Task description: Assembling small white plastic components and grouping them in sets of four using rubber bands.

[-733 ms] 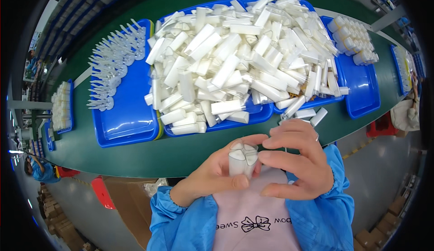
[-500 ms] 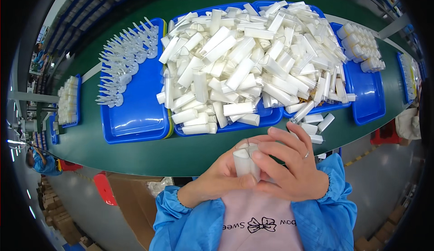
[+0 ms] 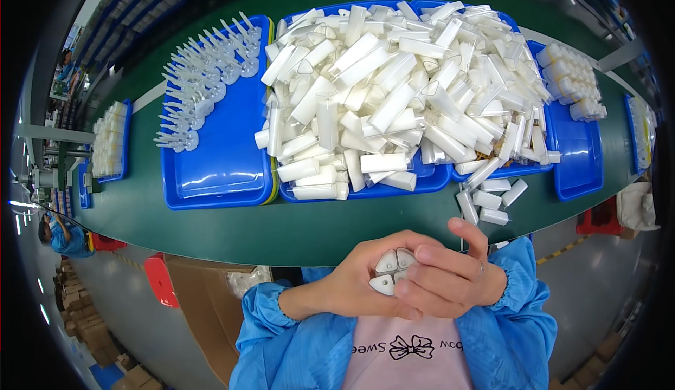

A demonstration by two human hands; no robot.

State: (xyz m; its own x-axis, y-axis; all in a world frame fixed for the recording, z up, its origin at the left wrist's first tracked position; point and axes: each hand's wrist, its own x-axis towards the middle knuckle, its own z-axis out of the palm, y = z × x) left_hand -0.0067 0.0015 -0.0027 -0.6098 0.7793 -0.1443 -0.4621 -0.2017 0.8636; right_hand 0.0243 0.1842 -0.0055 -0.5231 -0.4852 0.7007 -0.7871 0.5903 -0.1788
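In front of my chest, both hands hold a bundle of white three-sided tubes (image 3: 384, 284). Their rounded triangular ends fit together and face up at me, each visible end with a small hole. My left hand (image 3: 351, 277) wraps round the bundle from the left. From the right, my right hand (image 3: 453, 281) closes its fingers over the bundle's side, with the index finger raised off it. These fingers cover part of the tube ends. Beyond my hands, a heap of similar white tubes in clear sleeves (image 3: 383, 109) overfills two blue trays (image 3: 422, 187).
Several loose tubes (image 3: 494, 217) lie near the table's front edge. At left, a blue tray (image 3: 218, 169) holds rows of clear pieces with thin stems (image 3: 204, 81). White bundles (image 3: 573, 81) stand in a blue tray (image 3: 579, 165) at right. An open cardboard box (image 3: 200, 306) sits below the table.
The bundle has been tipped, so its triangular ends now face up where its side showed before. My right fingers have moved down round it. The whole view has shifted slightly.
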